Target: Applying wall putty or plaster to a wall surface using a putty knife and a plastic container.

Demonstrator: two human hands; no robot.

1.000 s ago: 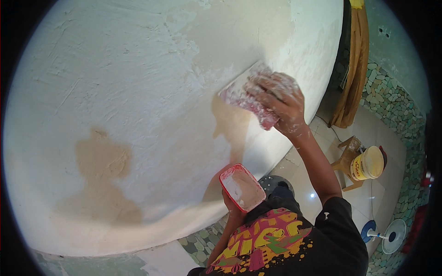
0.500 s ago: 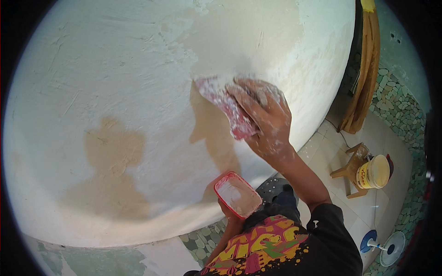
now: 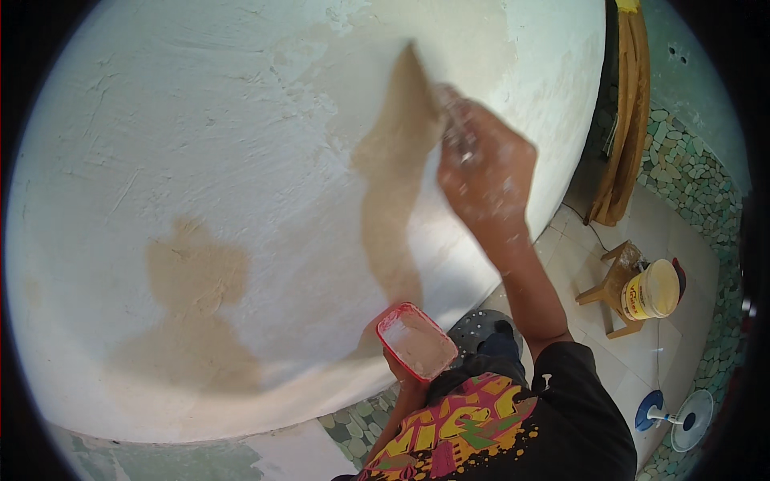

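Observation:
My right hand (image 3: 485, 156) is raised against the white wall surface (image 3: 224, 128), fingers curled and dusted with white. It grips a pink flat spreader, which is turned edge-on and mostly hidden behind the blurred fingers; its shadow falls on the wall beside it. Down near my body, my left hand (image 3: 396, 369) is wrapped round the side of a red-rimmed tub (image 3: 393, 327). Pale putty (image 3: 423, 346) lies inside the tub. The wall shows smooth damp-looking beige areas and rougher streaked white ones.
To the right, a yellow-labelled bucket (image 3: 651, 293) stands on a small brown stool (image 3: 605, 289) on the tiled floor (image 3: 561, 264). A fan (image 3: 691, 421) is at lower right. Brown wooden boards (image 3: 630, 120) stand by the wall's right edge, near green pebble-patterned tiles (image 3: 690, 168).
My right hand has swept up and slightly right along the wall, turning the spreader from flat view to edge-on. My left hand and the tub have hardly moved.

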